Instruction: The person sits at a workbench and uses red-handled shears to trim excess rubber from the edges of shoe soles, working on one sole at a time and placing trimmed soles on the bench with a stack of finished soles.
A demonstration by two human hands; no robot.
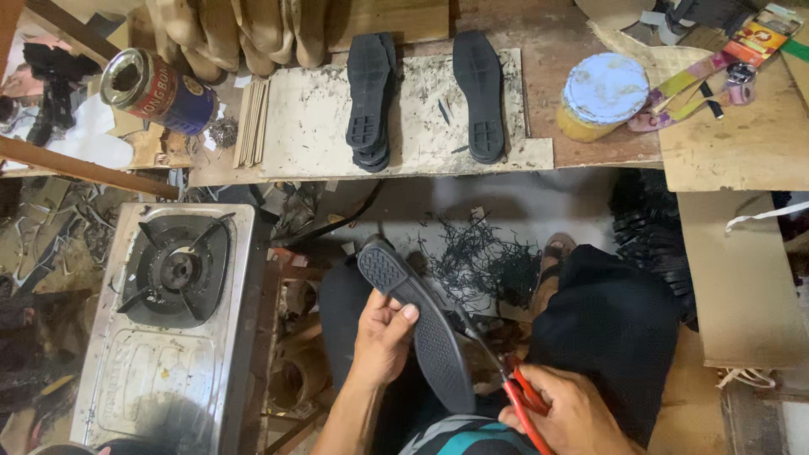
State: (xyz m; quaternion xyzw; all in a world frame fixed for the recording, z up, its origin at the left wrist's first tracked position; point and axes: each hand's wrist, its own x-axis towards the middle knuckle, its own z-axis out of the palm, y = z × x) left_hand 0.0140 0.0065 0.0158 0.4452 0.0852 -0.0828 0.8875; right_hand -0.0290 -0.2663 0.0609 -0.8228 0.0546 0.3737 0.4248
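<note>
- Cluttered shoemaking workshop seen from above: a scarred wooden workbench [590, 135] runs across the top, and the seated person's dark-trousered knees fill the lower middle.
- At far left, a blue tin can [156, 91] lies tilted on its side on the bench, its open mouth facing up-left.
- Below it, a single-burner steel gas stove [173, 329] stands on the floor beside the person's left knee.
- Near the can, a bundle of thin wooden strips [251, 122] rests at the edge of a pale cutting board [312, 126] scattered with black shavings.
- On that board lie a small stack of black soles [369, 101] and, just to its right, a single black sole [479, 94], heels toward the person.
- Left hand [383, 337] grips a black rubber shoe sole [417, 324] at its middle, fingers wrapped behind and thumb pressed on the patterned face; the sole slants from upper left to lower right above the lap.
- Black rubber trimmings [480, 261] are heaped on the floor beyond the knees.
- Right hand [573, 417] is closed around red-handled scissors [514, 383], whose dark blades meet the sole's right edge.
- A round container with a pale blue lid [602, 93] sits on the bench at right, near coloured straps [691, 88].
</note>
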